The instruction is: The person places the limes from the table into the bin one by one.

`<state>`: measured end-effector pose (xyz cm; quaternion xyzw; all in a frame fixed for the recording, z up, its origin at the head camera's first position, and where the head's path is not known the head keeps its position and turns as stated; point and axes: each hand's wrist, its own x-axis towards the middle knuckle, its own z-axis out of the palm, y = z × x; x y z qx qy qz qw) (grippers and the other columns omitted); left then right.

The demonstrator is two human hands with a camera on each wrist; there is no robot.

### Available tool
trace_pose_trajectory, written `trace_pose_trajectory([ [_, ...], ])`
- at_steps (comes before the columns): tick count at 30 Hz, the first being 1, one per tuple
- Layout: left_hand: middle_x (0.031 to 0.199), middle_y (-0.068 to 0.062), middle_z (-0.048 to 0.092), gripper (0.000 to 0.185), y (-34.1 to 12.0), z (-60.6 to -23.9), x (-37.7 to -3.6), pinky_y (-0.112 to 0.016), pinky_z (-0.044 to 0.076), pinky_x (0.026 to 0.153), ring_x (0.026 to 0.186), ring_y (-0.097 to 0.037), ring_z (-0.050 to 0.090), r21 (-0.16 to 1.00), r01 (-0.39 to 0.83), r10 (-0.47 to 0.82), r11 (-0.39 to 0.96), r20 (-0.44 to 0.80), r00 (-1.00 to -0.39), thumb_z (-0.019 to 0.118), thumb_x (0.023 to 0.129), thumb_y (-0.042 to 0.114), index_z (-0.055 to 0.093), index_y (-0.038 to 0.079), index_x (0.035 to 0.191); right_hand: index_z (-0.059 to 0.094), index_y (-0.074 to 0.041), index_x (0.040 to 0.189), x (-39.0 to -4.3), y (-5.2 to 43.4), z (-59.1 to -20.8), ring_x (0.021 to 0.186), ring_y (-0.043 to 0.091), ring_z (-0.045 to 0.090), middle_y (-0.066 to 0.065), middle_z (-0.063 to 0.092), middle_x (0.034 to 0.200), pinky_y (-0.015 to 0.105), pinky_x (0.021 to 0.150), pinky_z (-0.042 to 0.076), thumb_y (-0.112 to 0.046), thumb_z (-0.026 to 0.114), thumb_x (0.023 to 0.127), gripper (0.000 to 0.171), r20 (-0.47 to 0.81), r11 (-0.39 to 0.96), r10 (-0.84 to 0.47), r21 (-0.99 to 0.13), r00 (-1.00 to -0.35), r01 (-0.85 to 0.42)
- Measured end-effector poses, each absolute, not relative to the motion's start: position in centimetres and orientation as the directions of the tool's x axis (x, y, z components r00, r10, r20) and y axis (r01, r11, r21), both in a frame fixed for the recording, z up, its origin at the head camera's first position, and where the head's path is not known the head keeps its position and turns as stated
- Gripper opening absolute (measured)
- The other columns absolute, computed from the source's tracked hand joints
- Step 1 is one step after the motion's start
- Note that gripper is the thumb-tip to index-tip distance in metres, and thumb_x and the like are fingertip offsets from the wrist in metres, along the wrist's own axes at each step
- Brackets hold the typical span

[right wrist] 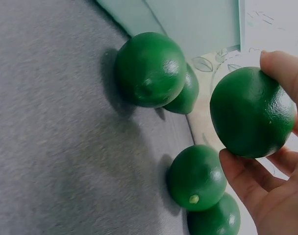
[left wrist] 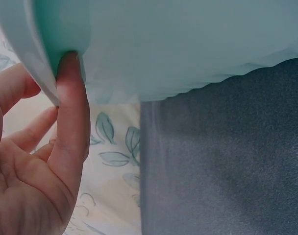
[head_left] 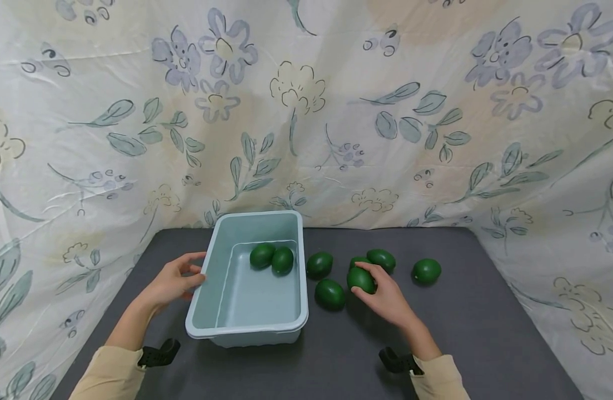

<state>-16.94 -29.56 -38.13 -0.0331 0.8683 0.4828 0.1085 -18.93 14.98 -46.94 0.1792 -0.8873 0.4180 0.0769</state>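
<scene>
A glossy dark green lime is in my right hand, pinched between thumb and fingertips. The right wrist view shows this lime raised off the table. My left hand holds the left side of a pale blue-green plastic bin; its thumb and fingers are at the rim. Inside the bin, two limes lie together near the far end. Just right of the bin are a lime and a nearer one. Beyond my right hand sits another lime, beside one partly hidden.
A single lime lies farther right on the dark grey table. Floral fabric hangs along the back and both sides. Each wrist wears a black strap, seen at the left wrist strap and right wrist strap.
</scene>
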Motion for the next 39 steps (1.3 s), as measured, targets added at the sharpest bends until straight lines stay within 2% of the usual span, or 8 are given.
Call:
trace_pose_trajectory([
  [14,0.108,-0.02,0.051,0.062,-29.5,-38.1,-17.0,-0.043,0.055,0.068,0.083,-0.021,0.061,0.832,-0.161,0.049,0.53,-0.219,-0.974,0.058,0.088,0.011,0.029,0.006,0.142,0.045,-0.018,0.134,-20.9,14.2,-44.3,0.106,0.025,0.054,0.01,0.048,0.131,0.04,0.079,0.049,-0.031,0.067,0.083,0.057,0.292,0.561,-0.289,-0.72,-0.912,-0.408],
  [25,0.104,-0.018,0.052,0.061,-29.6,-38.2,-17.0,-0.041,0.056,0.066,0.082,-0.02,0.061,0.837,-0.154,0.053,0.526,-0.212,-0.976,0.058,0.088,0.011,0.029,0.006,0.142,0.043,-0.014,0.136,-22.3,12.8,-41.8,0.098,0.023,0.056,0.01,0.049,0.126,0.037,0.075,0.049,-0.031,0.067,0.083,0.06,0.299,0.547,-0.316,-0.718,-0.901,-0.43],
  [33,0.103,-0.018,0.052,0.062,-29.6,-38.2,-17.0,-0.04,0.056,0.065,0.08,-0.02,0.061,0.837,-0.16,0.05,0.523,-0.217,-0.975,0.058,0.088,0.01,0.029,0.005,0.142,0.042,-0.015,0.137,-23.0,11.7,-40.7,0.109,0.023,0.052,0.008,0.046,0.133,0.039,0.081,0.048,-0.033,0.065,0.085,0.059,0.302,0.556,-0.346,-0.697,-0.888,-0.453],
  [39,0.104,-0.019,0.052,0.062,-29.6,-38.2,-17.0,-0.041,0.056,0.065,0.081,-0.02,0.06,0.836,-0.161,0.051,0.525,-0.22,-0.974,0.058,0.088,0.01,0.028,0.005,0.142,0.042,-0.015,0.137,-23.5,10.6,-39.6,0.109,0.023,0.053,0.008,0.046,0.133,0.039,0.082,0.049,-0.033,0.064,0.085,0.059,0.289,0.545,-0.365,-0.704,-0.885,-0.455],
])
